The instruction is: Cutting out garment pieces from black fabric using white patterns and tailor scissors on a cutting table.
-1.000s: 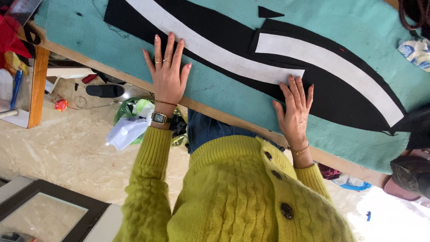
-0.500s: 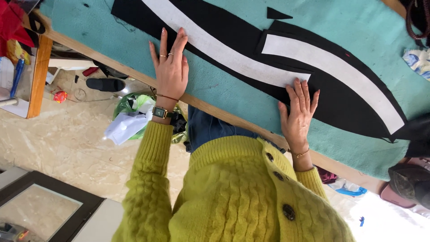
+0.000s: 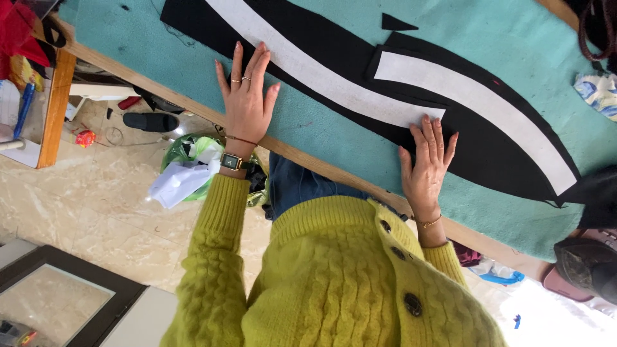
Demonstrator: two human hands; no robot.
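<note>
Both hands (image 3: pixel 247 106) flat on blk fabric (image 3: pixel 475 141)

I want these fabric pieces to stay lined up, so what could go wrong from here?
The white strip lies loose on the black fabric; a sideways push from the left hand or right hand could shift it. The two black pieces overlap mid-table, so the seam might wrinkle. The black tip near the table edge could slide off.

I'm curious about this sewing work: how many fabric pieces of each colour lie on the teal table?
Large black pieces: 2
White strips: 2
Small black triangle: 1
Total: 5
Left hand and right hand press flat on them.
</note>
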